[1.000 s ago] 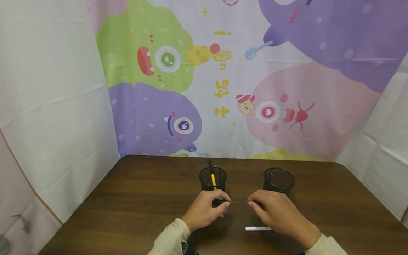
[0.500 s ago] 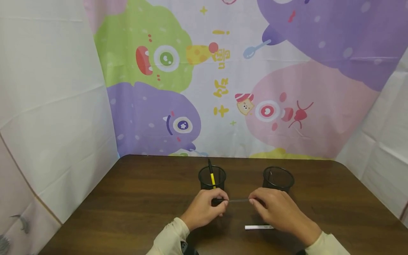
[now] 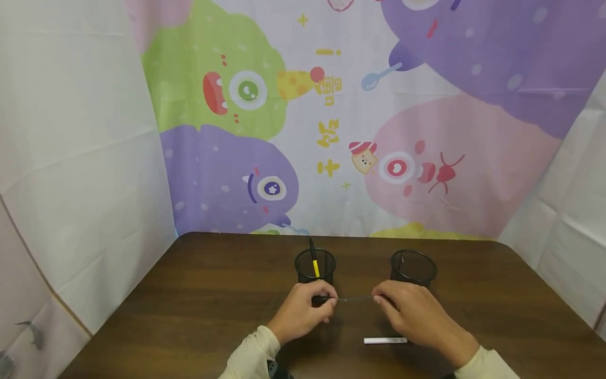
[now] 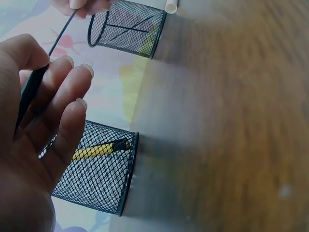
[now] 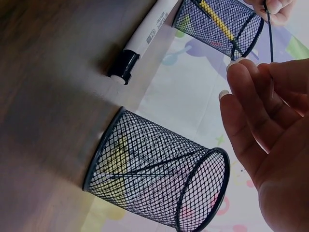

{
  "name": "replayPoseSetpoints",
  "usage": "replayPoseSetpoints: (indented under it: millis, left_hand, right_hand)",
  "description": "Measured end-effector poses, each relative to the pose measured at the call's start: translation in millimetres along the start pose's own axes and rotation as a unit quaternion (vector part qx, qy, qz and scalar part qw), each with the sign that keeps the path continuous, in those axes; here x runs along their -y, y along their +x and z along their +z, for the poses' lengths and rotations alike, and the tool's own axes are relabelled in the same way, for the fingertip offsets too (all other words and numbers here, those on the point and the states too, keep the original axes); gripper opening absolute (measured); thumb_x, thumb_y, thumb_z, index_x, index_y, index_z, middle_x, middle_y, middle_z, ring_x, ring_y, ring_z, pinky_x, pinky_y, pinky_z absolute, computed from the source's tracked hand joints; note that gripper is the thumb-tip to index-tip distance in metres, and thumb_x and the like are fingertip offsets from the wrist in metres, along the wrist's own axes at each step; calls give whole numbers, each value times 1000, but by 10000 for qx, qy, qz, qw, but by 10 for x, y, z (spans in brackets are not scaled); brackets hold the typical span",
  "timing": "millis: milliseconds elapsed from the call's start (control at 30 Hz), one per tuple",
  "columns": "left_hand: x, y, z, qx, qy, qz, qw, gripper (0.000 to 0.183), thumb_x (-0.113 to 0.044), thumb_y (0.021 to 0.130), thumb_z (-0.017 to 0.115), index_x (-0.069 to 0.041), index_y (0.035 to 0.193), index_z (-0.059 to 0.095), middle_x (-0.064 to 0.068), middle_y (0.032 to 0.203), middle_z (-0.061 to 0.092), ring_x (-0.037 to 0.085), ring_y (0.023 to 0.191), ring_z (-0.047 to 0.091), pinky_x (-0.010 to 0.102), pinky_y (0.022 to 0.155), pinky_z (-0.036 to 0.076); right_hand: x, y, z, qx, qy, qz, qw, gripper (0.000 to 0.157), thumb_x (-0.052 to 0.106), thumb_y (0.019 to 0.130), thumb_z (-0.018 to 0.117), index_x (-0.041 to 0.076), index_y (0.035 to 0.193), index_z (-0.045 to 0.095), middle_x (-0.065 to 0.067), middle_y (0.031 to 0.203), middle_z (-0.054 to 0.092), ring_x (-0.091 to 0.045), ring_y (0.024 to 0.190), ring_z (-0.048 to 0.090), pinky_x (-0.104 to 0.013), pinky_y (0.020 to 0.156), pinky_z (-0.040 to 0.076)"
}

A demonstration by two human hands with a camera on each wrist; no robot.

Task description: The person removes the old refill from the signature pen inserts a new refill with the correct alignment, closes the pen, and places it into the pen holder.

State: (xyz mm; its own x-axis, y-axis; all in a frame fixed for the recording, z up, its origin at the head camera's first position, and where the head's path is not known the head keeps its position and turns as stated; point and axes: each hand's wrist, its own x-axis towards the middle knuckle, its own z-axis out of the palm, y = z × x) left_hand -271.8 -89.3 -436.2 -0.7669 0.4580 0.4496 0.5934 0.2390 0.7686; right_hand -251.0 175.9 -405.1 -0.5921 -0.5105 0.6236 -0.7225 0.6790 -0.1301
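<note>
In the head view my left hand (image 3: 303, 311) grips a black pen barrel (image 4: 32, 92), which lies across its palm in the left wrist view. A thin dark rod like a pen refill (image 3: 355, 299) spans the gap between my two hands. Its other end is pinched between thumb and forefinger of my right hand (image 3: 418, 318), with the remaining fingers loosely bent in the right wrist view. Below the right hand, a white pen (image 3: 385, 341) with a black end lies on the table. Part of the barrel is hidden by the left fingers.
Behind the left hand stands a black mesh cup (image 4: 96, 188) holding a yellow and black pen (image 3: 315, 267). A second mesh cup (image 5: 145, 145) stands behind the right hand, with a thin stick inside. A printed cloth (image 3: 331, 205) hangs behind the table (image 3: 213, 295).
My hands have drawn slightly apart, the right going a little right and the left a little left. More of the thin pen refill shows between them.
</note>
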Motion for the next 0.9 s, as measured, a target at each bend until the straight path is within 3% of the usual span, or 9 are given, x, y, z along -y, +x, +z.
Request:
replayPoseSetpoints:
  millis: [333,500,900]
  left_hand:
    - [-49,1,-15,33,97,-160,9998,4,-7,95,66,-6,97,69,0,74,68,11,60,66,29,62,56]
    - [25,3,-15,39,92,-147,9998,5,-11,96,66,-7,97,70,-3,74,68,8,60,66,28,63,56]
    - [-7,-4,-31,-116,-60,-210,9997,5,-8,95,66,-11,96,69,2,75,70,11,59,66,28,65,56]
  right_hand:
    - [-3,1,-8,114,-18,77,9999,14,9,89,72,21,88,67,16,82,63,6,69,52,-26,59,50]
    - [5,8,-24,189,-15,171,9997,14,9,90,71,22,89,67,17,83,61,6,68,51,-25,58,49]
    - [-11,12,-21,125,-152,226,9996,16,9,89,71,23,88,65,19,84,59,6,70,51,-26,59,49]
